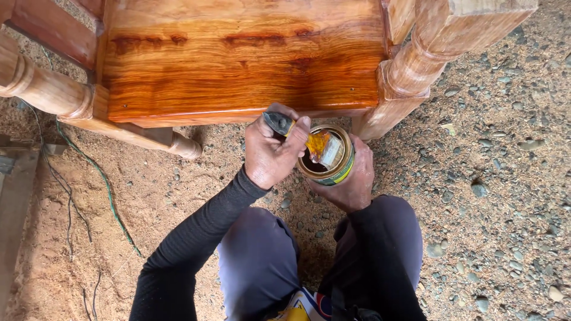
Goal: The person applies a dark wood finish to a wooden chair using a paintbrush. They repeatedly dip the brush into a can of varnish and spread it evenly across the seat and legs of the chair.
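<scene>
Hands two [270, 151] [354, 178], tin one [342, 169], brush one [297, 134]

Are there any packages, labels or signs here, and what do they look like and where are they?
Tin can: round and open, gold rim, green band round its side, dark liquid inside; cupped in the right hand, just below the glossy wooden furniture.
Printed patch: yellow, white, red and blue, on the clothing at the bottom edge; too cut off to tell more.
No signs or screens.

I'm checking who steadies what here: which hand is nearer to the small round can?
The right hand: it wraps around the can from the side and beneath. The left hand is beside the rim, gripping the brush dipped into it.
</scene>
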